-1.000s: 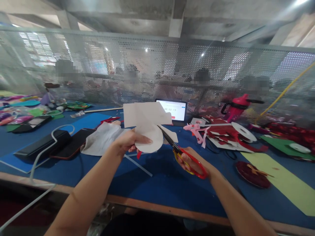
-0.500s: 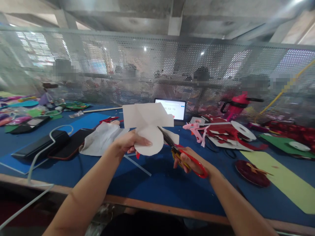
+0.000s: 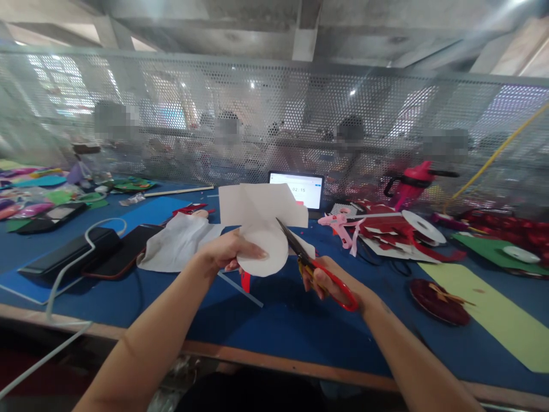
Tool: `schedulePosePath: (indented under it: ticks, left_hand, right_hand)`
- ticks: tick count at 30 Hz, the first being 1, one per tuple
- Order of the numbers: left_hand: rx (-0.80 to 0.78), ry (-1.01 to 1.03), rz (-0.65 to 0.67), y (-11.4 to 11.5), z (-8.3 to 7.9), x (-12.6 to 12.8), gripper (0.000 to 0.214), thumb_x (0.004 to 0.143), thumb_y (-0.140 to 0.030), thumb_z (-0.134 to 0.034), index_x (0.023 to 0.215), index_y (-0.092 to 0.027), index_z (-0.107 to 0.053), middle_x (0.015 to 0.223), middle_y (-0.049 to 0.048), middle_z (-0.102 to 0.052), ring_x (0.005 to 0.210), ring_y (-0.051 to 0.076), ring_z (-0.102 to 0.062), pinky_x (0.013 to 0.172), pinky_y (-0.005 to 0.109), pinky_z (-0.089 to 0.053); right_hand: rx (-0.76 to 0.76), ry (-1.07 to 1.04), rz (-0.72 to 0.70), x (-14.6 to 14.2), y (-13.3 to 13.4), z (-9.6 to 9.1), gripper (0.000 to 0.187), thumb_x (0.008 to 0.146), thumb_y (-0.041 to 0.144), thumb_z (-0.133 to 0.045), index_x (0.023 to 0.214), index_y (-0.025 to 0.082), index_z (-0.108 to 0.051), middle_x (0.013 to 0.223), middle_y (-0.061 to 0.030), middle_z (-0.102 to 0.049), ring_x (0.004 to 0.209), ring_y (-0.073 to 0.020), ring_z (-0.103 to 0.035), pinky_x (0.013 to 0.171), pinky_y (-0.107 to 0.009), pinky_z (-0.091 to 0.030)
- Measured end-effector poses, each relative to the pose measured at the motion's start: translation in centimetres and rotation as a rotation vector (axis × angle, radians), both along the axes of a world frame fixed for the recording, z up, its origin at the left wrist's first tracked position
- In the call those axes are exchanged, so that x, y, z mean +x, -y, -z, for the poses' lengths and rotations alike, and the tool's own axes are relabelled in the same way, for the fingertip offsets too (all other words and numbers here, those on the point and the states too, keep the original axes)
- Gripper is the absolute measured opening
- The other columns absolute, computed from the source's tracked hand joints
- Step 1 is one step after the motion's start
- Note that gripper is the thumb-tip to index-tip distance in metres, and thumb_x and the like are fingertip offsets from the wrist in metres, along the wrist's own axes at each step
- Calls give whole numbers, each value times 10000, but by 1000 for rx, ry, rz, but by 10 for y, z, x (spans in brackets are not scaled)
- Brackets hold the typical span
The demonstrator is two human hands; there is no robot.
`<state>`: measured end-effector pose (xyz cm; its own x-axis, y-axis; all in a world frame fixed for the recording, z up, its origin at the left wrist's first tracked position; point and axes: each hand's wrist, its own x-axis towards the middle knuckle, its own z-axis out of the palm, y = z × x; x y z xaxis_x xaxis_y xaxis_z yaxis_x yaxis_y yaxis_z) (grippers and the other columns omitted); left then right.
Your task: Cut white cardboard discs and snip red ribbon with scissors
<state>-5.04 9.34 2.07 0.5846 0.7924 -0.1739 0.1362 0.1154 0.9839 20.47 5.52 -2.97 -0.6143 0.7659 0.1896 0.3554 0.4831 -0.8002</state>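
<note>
My left hand (image 3: 235, 250) pinches a round white disc (image 3: 266, 258), thumb on top and fingers underneath. Beyond the disc's far edge a larger white sheet (image 3: 261, 203) fans out; whether it is one piece with the disc I cannot tell. My right hand (image 3: 321, 277) is closed around the red-handled scissors (image 3: 302, 252), whose dark blades reach to the disc's right edge and the sheet. Another white flap shows behind the blades. Just under the disc hangs a small red piece (image 3: 246, 281).
A white cloth (image 3: 178, 246) and a dark phone (image 3: 124, 252) lie to the left. Behind the sheet stands a tablet (image 3: 315, 197). To the right are a pink glue gun (image 3: 341, 226), a ribbon spool (image 3: 422, 228), a maroon oval pad (image 3: 440, 302) and yellow card (image 3: 493, 320).
The disc and white sheet have shifted slightly right and down. The scissor blades look more closed, with their tips still at the disc's edge. More of the red piece shows below.
</note>
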Motion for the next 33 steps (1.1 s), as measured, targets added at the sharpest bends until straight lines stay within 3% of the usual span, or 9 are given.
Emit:
schedulePosePath:
  ticks: [9, 19, 33]
  left_hand:
    - [27, -10, 56, -3, 2, -5, 273, 590, -243, -647, 402, -117, -496, 242, -25, -388, 184, 45, -291, 197, 121, -162]
    - [-14, -19, 66, -5, 1, -7, 227, 584, -224, -646, 431, -103, -530, 256, -17, -408, 194, 46, -304, 204, 124, -178]
    - [-30, -22, 88, -7, 3, -8, 270, 580, -229, -660, 383, -106, -524, 236, -10, -390, 184, 50, -301, 185, 111, -154]
  right_hand:
    - [-72, -30, 16, -4, -1, -3, 648, 743, 777, -257, 591, 171, -431, 479, 15, -455, 398, -93, -461, 410, -215, -331]
    - [-237, 36, 200, -8, 1, -13, 514, 683, 691, -494, 617, 185, -426, 446, 37, -441, 345, -84, -410, 355, -215, -318]
    - [-69, 173, 133, 8, -6, -9, 356, 831, 523, -450, 754, 177, -477, 461, 60, -421, 341, -79, -429, 325, -175, -340]
